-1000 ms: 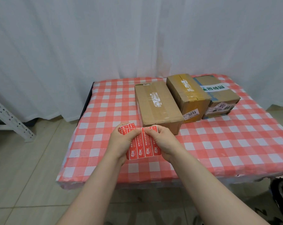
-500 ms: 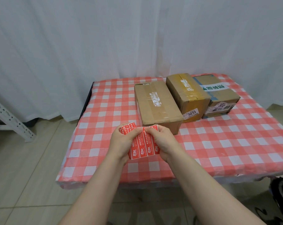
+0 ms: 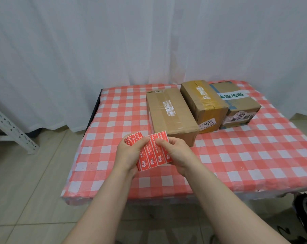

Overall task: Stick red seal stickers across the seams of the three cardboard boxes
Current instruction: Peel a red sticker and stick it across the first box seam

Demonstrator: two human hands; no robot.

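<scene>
Pinching the red sticker sheet [image 3: 153, 152], left hand [image 3: 129, 152] and right hand [image 3: 175, 154] hover before three boxes [image 3: 170, 113].

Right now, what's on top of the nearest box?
Nearest box: a tape strip along its top with a torn white label on it, no red sticker. The seam under the tape is covered.

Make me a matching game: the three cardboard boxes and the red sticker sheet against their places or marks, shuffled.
1. plain brown cardboard box with torn white label
2. cardboard box wrapped in yellowish tape
3. cardboard box with a green-lettered white band
4. red sheet of seal stickers

a. rightmost box
b. pinched by left hand and right hand
c. labelled 3013
d. leftmost box

Pairs: 1-d, 2-c, 3-a, 4-b.
</scene>
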